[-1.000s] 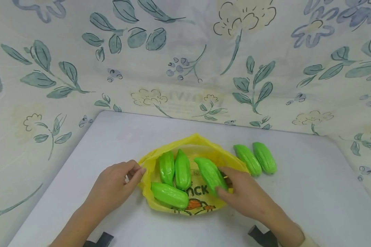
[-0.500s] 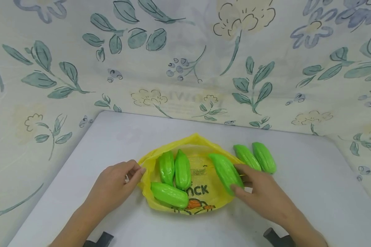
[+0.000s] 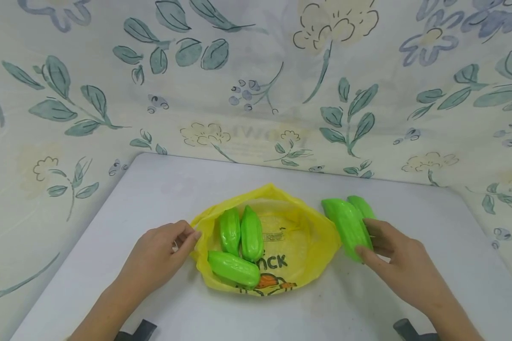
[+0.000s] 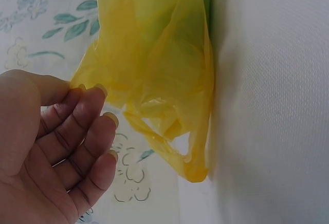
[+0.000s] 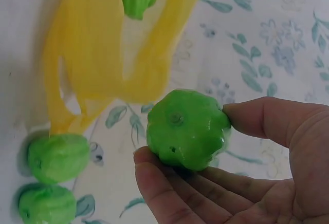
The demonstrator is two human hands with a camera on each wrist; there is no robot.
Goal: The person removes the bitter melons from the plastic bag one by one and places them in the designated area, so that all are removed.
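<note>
While the left hand (image 3: 164, 258) pinches the yellow bag (image 3: 329, 240) by its rim, we find the right hand (image 3: 403, 267), thumb and fingers gripping a green gourd (image 3: 349, 231), has carried it outside, leaving, by our count, three gourds (image 3: 252, 234) within.

Your head view is bright and evenly lit; a faint, soft shadow lies on the table (image 3: 341, 308) below your right hand (image 3: 409, 270). Your wrist views are dimmer and greyer. You have small glare spots on the held vegetable (image 5: 187, 131); the bag (image 5: 97, 44) behind it appears slightly blurred.
</note>
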